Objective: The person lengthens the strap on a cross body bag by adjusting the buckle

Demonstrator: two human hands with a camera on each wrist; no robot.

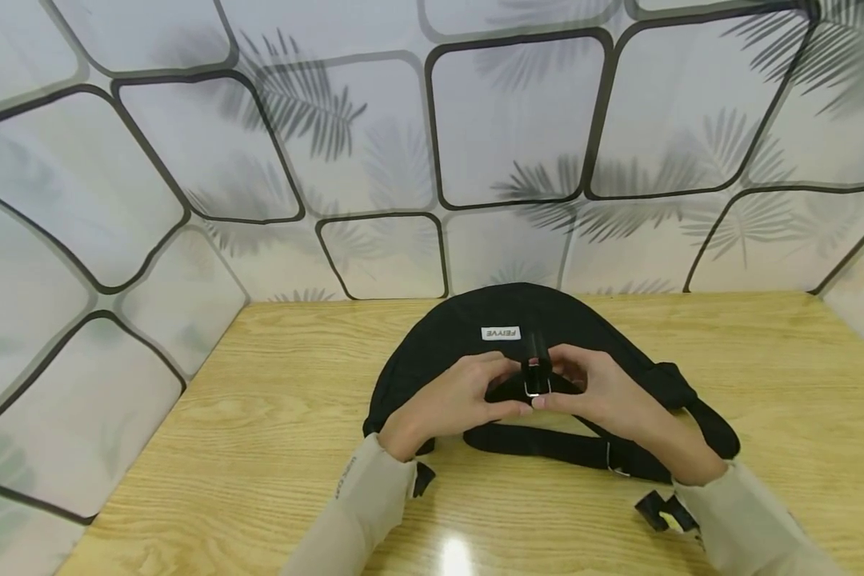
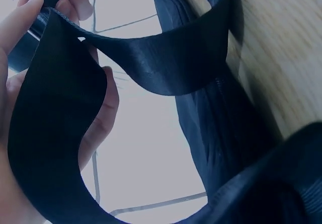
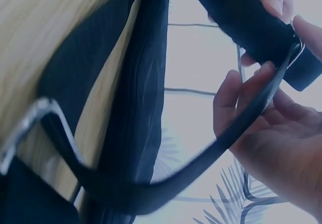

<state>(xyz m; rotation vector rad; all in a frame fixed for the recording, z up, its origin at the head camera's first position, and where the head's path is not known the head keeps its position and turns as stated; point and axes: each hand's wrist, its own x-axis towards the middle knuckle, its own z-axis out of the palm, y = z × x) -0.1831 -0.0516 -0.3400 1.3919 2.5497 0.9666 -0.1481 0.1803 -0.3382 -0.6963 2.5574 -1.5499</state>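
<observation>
Strap (image 1: 536,444) is gripped by both hands above the near edge of the bag (image 1: 432,352), with its buckle (image 1: 536,382) in the gap between them. The bag lies on the table (image 1: 259,448), label (image 1: 500,333) upward.

Between the 2 hands the strap's long axis goes roughly side to side, about parallel to the bag's near edge. At the buckle 1 short tail (image 1: 535,348) stands across that line, pointing toward the bag's label side. How far the tail passes through the frame, I cannot tell.

Left hand (image 1: 468,388) has its fingers curled behind the strap and its thumb in front, the gap closed down to the band, just left of the buckle. Right hand (image 1: 608,392) pinches from the other side, its fingers bent behind and its thumb tip touching the buckle's lower rim. By that contact the right hand looks the nearer of the 2, though only slightly.

From both hands the strap loops back toward the bag; a metal slider (image 1: 609,458) sits on the lower run, nearer the bag's right end.
</observation>
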